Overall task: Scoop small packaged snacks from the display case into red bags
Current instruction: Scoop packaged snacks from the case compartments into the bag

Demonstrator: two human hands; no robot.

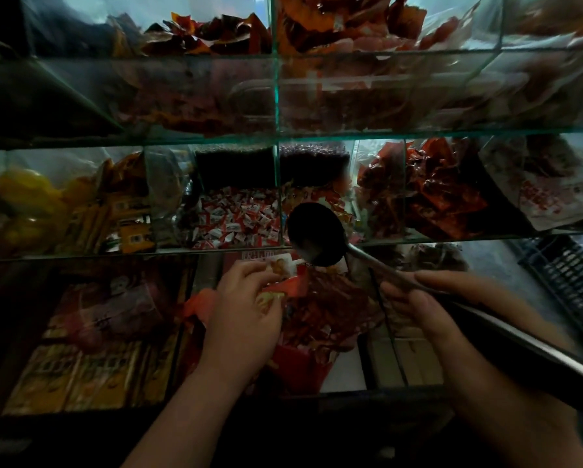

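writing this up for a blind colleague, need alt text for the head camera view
A person's right hand holds a long metal ladle, its bowl raised before a glass display case of small packaged snacks, while the left hand grips a red bag below it. The scene is dim.

Head-worn view, close, facing downward

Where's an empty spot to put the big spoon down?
The pale bare patch between the red bag and the glass divider, and the pale bin floor just right of that divider. Also the grey strip beside the black basket. The candy bin and yellow packets are packed full.
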